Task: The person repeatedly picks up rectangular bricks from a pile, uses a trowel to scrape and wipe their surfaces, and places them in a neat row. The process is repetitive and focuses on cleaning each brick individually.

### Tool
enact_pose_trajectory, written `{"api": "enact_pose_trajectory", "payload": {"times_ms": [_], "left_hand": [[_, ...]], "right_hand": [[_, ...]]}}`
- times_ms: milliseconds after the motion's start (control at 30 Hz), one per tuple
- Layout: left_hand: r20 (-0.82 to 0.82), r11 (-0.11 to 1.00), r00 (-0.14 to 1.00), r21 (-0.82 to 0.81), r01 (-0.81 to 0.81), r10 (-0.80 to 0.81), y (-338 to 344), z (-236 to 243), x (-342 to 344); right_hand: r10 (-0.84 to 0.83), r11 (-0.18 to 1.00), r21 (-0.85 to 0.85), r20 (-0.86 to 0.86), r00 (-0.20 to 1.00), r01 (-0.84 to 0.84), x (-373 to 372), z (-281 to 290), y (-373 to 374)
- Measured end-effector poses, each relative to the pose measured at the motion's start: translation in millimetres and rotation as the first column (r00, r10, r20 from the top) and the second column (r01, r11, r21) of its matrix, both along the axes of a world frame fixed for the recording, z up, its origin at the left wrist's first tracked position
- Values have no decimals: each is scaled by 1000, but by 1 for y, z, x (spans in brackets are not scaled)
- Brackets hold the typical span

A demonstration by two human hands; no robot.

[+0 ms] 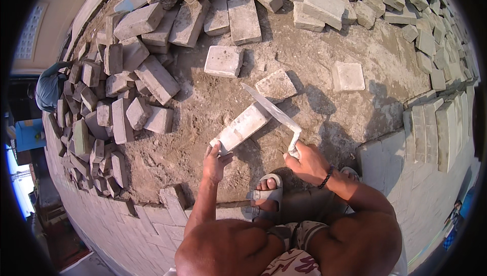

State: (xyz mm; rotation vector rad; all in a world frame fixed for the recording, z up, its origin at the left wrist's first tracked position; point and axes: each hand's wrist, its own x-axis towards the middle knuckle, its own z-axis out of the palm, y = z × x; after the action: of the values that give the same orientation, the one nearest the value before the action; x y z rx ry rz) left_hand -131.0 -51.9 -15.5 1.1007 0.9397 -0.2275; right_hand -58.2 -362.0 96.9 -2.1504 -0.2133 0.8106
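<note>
Outdoor paving site in hard, low sunlight, shadows falling toward me. Ahead of my fingers lies a bed of packed sand [324, 58], with two loose square pavers [348, 76] resting on it. Beyond and to the left of my fingers, a jumbled heap of grey paving blocks [127, 78] rings the sand. Finished pavement [436, 139] of laid blocks borders the sand to the right of my fingers, and more laid paving [116, 225] curves away on my near left. Far left, another person's back [49, 88] shows beside a pale wall [45, 22].
</note>
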Motion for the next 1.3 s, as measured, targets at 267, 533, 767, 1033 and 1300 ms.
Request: {"api": "enact_pose_trajectory", "payload": {"times_ms": [267, 533, 767, 1033, 1300], "left_hand": [[-23, 999, 1000, 36, 13, -12, 0, 0, 1], [-18, 997, 999, 73, 38, -37, -7, 3, 4], [-27, 998, 999, 56, 43, -41, -1, -1, 2], [-161, 973, 962, -96, 209, -222, 10, 11, 9], [-51, 828, 994, -558, 54, -99, 25, -2, 29]], "right_hand": [[6, 1000, -5, 13, 1000, -6, 12, -44, -7], [-45, 998, -54, -86, 995, 41, 13, -41, -9], [-9, 999, -35, 16, 1000, 10, -1, -40, 4], [6, 996, -90, -70, 998, -13, -3, -44, 7], [31, 999, -28, -78, 996, -33, -1, -17, 7]]}}
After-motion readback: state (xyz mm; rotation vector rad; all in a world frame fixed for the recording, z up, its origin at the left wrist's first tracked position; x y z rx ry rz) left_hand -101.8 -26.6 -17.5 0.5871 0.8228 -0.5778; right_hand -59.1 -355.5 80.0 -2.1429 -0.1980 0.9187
